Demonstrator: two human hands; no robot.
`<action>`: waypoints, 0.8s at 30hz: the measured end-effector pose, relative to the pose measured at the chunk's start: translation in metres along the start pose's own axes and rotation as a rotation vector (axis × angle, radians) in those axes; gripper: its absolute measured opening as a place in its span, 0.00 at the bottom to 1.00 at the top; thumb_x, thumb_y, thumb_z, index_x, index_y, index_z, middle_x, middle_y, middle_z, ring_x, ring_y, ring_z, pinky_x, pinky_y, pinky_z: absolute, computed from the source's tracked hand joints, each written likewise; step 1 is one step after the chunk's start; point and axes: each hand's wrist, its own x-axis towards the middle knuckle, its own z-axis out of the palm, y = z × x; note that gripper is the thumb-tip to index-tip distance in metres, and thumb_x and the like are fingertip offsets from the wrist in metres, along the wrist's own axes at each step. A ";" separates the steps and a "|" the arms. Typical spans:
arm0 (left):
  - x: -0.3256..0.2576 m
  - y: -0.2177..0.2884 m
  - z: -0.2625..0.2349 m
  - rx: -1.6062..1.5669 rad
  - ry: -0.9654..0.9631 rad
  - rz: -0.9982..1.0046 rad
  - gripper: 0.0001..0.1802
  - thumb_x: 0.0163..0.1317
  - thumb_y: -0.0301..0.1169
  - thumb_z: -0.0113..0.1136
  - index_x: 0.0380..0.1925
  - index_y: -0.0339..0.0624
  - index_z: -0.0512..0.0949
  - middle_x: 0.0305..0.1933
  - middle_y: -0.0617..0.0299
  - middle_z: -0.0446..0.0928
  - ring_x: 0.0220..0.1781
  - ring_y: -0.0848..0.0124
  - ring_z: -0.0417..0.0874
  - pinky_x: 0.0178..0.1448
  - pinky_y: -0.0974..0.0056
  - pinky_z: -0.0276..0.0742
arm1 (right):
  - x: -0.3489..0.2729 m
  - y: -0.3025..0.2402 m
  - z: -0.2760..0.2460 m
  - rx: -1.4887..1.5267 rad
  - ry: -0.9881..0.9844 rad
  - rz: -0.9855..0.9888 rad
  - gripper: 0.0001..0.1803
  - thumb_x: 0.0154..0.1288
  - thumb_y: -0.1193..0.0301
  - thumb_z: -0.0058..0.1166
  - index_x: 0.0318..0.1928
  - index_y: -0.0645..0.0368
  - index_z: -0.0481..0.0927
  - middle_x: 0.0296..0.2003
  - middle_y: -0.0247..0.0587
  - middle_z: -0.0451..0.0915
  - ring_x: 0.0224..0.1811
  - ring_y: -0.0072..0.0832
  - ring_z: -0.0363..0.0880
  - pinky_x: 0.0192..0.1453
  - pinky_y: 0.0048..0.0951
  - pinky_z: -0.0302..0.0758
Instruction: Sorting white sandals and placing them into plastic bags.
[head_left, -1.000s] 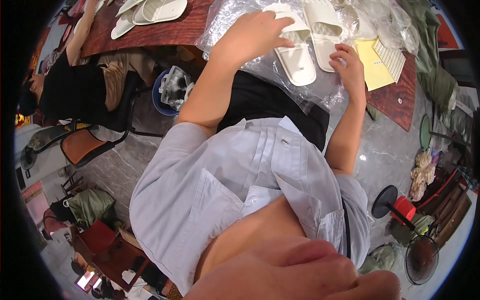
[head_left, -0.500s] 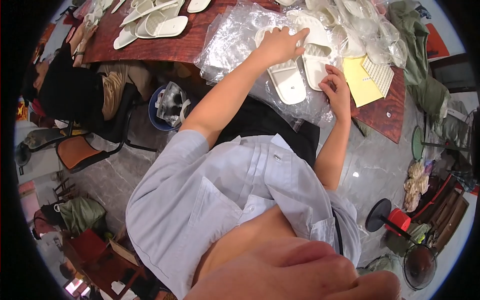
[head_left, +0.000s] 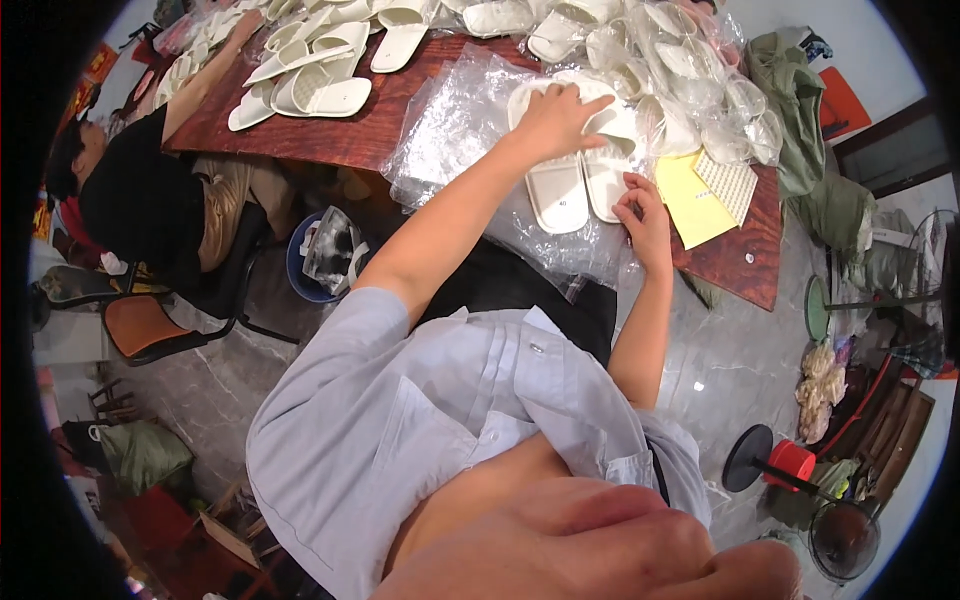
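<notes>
A pair of white slippers lies side by side on clear plastic bags (head_left: 440,125) at the near edge of the table. My left hand (head_left: 558,122) rests over the upper part of the left slipper (head_left: 557,198), fingers spread and thumb reaching toward the right slipper (head_left: 604,188). It covers much of the left strap. Beside the heel of the right slipper, my right hand (head_left: 648,225) is open with loosely bent fingers and no visible object in them. Yellow sheets (head_left: 692,212) and a cream textured piece (head_left: 728,186) lie to its right.
Bagged slippers (head_left: 690,60) are heaped at the far right of the reddish wooden table (head_left: 215,140). More loose slippers (head_left: 310,85) stand at the left, where another person (head_left: 130,180) sits. A blue bin (head_left: 305,258) stands on the floor below.
The view has shifted, so the table sits lower and more of its far side shows. My hands keep nearly the same places at the slippers. The other person's arm now reaches farther across the table.
</notes>
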 end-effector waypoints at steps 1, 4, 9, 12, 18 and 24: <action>-0.001 0.002 0.005 0.021 -0.068 -0.022 0.36 0.59 0.55 0.63 0.68 0.68 0.66 0.51 0.48 0.75 0.57 0.48 0.74 0.57 0.44 0.70 | 0.000 0.001 0.000 0.008 0.003 -0.002 0.08 0.54 0.80 0.62 0.33 0.63 0.76 0.58 0.48 0.74 0.61 0.41 0.72 0.64 0.35 0.67; -0.005 0.000 0.017 0.065 -0.085 -0.048 0.37 0.59 0.58 0.61 0.68 0.69 0.65 0.55 0.47 0.74 0.62 0.48 0.71 0.60 0.41 0.67 | 0.000 -0.002 0.001 -0.060 -0.017 -0.012 0.08 0.55 0.80 0.61 0.33 0.63 0.74 0.59 0.48 0.73 0.61 0.42 0.71 0.64 0.35 0.67; -0.005 0.001 0.023 0.031 -0.069 -0.070 0.33 0.62 0.55 0.59 0.68 0.67 0.66 0.57 0.46 0.72 0.61 0.51 0.70 0.58 0.44 0.67 | 0.002 0.003 -0.003 -0.057 -0.034 -0.046 0.07 0.56 0.81 0.58 0.34 0.62 0.73 0.60 0.48 0.72 0.63 0.43 0.70 0.65 0.36 0.66; -0.006 0.000 0.027 0.055 -0.031 -0.058 0.33 0.62 0.52 0.60 0.68 0.67 0.66 0.57 0.46 0.72 0.62 0.51 0.70 0.58 0.44 0.67 | 0.004 0.006 -0.004 0.118 -0.023 0.043 0.07 0.57 0.82 0.57 0.34 0.62 0.73 0.61 0.48 0.71 0.63 0.43 0.69 0.65 0.37 0.66; -0.009 -0.002 0.031 0.042 -0.005 -0.080 0.34 0.61 0.50 0.62 0.68 0.67 0.66 0.57 0.47 0.72 0.63 0.49 0.69 0.60 0.43 0.66 | 0.004 0.005 -0.004 -0.020 -0.053 -0.005 0.07 0.56 0.82 0.59 0.33 0.62 0.74 0.61 0.48 0.71 0.65 0.44 0.69 0.64 0.36 0.66; -0.009 0.001 0.031 0.025 0.005 -0.066 0.35 0.60 0.49 0.62 0.68 0.67 0.65 0.56 0.46 0.72 0.62 0.48 0.69 0.61 0.41 0.66 | 0.004 0.010 0.000 0.032 0.004 0.010 0.10 0.52 0.82 0.62 0.35 0.62 0.76 0.60 0.47 0.73 0.65 0.42 0.69 0.64 0.35 0.67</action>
